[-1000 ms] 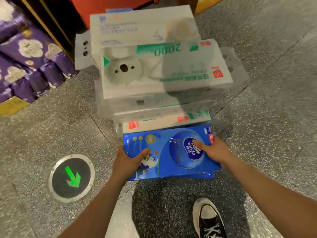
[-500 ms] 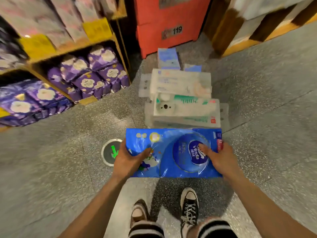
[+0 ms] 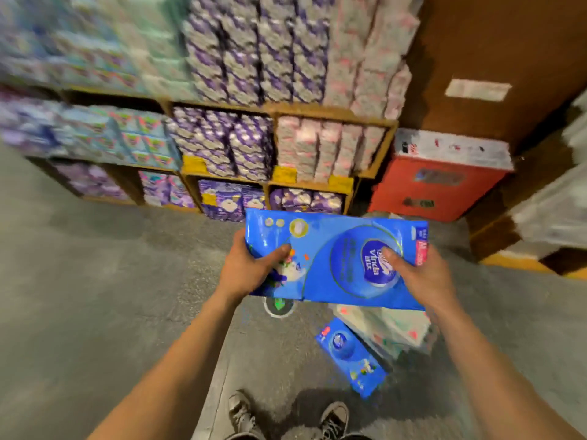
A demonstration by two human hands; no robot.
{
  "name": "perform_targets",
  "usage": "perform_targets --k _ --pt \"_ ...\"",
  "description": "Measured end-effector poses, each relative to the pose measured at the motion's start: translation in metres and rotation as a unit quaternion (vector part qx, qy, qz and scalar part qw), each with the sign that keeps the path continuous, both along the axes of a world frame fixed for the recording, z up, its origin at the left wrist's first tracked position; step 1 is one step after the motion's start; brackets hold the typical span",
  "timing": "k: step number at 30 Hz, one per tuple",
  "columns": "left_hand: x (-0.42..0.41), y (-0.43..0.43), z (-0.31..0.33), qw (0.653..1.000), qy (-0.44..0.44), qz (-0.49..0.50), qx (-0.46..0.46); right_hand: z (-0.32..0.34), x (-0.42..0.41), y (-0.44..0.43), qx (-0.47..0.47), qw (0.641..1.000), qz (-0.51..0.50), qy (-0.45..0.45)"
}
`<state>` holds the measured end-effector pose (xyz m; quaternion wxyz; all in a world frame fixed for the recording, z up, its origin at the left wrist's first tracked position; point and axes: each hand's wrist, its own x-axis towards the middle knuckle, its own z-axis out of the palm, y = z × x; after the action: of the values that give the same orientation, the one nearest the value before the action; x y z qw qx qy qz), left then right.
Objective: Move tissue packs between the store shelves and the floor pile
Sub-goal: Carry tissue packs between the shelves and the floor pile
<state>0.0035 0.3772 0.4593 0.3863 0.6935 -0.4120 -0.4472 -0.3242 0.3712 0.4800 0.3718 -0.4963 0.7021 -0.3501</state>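
Plastic film on the tissue pack [image 3: 333, 258] looks slick, its fill probably soft and light, so the ends suit gripping. Your left hand [image 3: 246, 268] and right hand [image 3: 421, 277] each curl round one end, thumbs on top, holding it up between them, above the floor pile [image 3: 394, 331].

The pack [image 3: 330, 236] hangs before the shelves [image 3: 330, 111], floor pile [image 3: 390, 331] seemingly beneath it.

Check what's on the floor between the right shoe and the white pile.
A second blue tissue pack, beside the white pile, ahead of the right shoe; head view.
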Motion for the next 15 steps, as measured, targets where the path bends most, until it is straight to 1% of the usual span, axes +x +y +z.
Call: perform_targets --k 2,5,10,13,15 --pt "0.034 0.015 0.022 0.999 0.01 0.045 -0.015 0.026 0.029 -0.014 -0.013 0.999 0.043 -0.003" --pt "0.094 0.048 0.058 0.992 0.0 0.109 -0.058 0.05 0.091 -0.03 -0.033 0.994 0.102 -0.026" --pt "0.228 0.128 0.092 0.973 -0.029 0.215 -0.084 0.095 0.258 -0.011 -0.051 0.972 0.226 -0.042" --pt "0.317 0.19 0.12 0.953 -0.063 0.277 -0.101 0.111 0.37 0.002 -0.055 0.949 0.306 -0.06" --pt "0.375 0.235 0.138 0.935 -0.088 0.325 -0.113 0.125 0.45 0.014 -0.069 0.93 0.355 -0.063"
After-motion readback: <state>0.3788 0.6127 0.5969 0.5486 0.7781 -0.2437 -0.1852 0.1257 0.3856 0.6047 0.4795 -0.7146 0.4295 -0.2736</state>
